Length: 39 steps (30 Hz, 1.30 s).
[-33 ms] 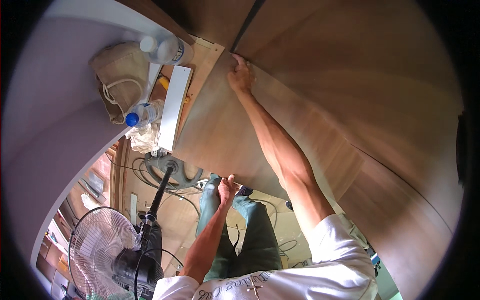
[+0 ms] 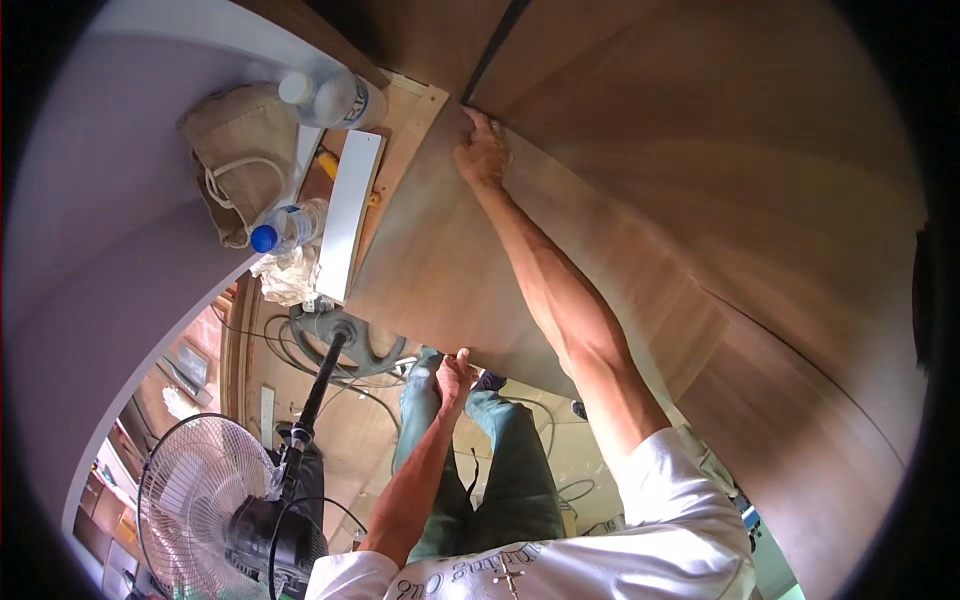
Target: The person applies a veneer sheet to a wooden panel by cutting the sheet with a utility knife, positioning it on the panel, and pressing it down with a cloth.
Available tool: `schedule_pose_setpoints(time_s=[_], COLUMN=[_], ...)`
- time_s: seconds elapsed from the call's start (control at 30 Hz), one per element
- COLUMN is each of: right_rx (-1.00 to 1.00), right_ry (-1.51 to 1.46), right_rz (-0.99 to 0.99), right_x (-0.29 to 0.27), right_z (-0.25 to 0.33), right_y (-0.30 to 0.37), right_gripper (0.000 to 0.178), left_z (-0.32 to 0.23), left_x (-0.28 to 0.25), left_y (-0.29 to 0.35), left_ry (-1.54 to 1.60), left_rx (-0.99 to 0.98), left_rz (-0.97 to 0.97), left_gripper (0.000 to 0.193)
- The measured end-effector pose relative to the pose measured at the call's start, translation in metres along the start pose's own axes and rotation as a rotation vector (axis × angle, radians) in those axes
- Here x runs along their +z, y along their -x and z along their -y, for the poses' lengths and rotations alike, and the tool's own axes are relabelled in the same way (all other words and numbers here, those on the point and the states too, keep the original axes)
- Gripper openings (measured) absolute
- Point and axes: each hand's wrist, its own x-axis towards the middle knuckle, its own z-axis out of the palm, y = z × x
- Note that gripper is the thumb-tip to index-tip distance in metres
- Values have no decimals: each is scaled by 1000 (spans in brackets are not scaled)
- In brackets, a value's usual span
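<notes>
A brown wood-grain panel [image 2: 440,260] lies in front of me, with its near edge above my knees. My left hand [image 2: 457,378] is closed on that near edge, thumb on top and the other fingers mostly hidden. My right arm reaches across the panel, and my right hand [image 2: 483,155] rests at its far corner. Its index finger is stretched out to the end of a dark gap [image 2: 490,55] between the brown boards; the other fingers are partly hidden. No object shows in my right hand.
Left of the panel are a white strip [image 2: 352,215], a yellow-handled tool [image 2: 327,163], two plastic bottles [image 2: 345,100] and a beige drawstring bag [image 2: 240,150]. A standing fan [image 2: 205,495] is at lower left, with cables on the floor. A tall brown board [image 2: 720,150] rises on the right.
</notes>
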Motion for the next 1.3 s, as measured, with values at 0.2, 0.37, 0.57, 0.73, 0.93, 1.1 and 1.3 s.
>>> schedule_pose_setpoints(time_s=[0.2, 0.37, 0.57, 0.73, 0.93, 1.1, 1.3], right_rx=[-274, -189, -321, -274, -233, -274, -372], right_ry=[338, 426, 536, 451, 454, 469, 308], right_rz=[18, 196, 95, 264, 231, 155, 109], right_x=[-7, -16, -20, -29, -30, -26, -42], right_z=[1, -3, 1, 7, 5, -7, -34], right_y=[8, -6, 0, 1, 4, -1, 76], right_gripper=[60, 64, 62, 65, 63, 60, 51], left_z=[1, -10, -9, -5, -9, -15, -19], left_x=[-6, 1, -5, -4, -7, -2, -3], left_y=[-4, 3, -2, -3, -2, 3, 10], left_ry=[-10, 8, 27, 122, -32, 8, 103], left_rx=[-53, -31, -50, -64, -58, -19, -47], left_rz=[9, 23, 66, 38, 47, 65, 53], left_gripper=[45, 48, 47, 46, 46, 46, 46])
